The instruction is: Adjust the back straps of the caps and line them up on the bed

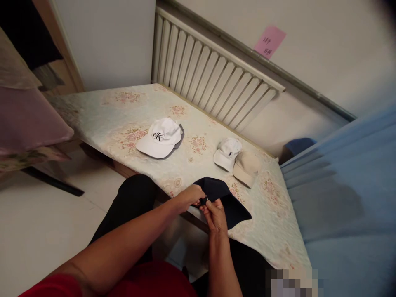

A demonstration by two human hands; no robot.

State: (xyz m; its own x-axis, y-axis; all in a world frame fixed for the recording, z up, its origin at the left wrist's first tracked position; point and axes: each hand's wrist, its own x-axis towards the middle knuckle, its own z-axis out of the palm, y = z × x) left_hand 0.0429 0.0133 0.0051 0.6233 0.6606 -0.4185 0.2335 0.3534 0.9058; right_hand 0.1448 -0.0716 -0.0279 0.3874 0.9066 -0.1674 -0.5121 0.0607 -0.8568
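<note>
Both hands meet at the back of a dark cap (213, 187), which lies at the near edge of the flower-patterned cloth (142, 101), its brim pointing right. The left hand (192, 194) is nearly closed, fingers curled in and gripping the cap's back edge by the small strap (203, 201); the right hand (217, 215) pinches the same spot between thumb and fingers. Gripping close together probably lets 1 hand steady the cap while the other works the strap — the fine detail there is too small to tell. Having the cap at the near edge likely keeps it within easy reach, with the cloth bearing part of its weight. The left forearm slants in from the near left, while the right forearm comes almost straight up from the near side, hand leaning left, thumb uppermost. Farther off lie 3 more caps: a white cap with black letters (162, 138) to the left, and a small white cap (229, 152) just beside a beige cap (248, 167) to the right — well apart from the fingers.
</note>
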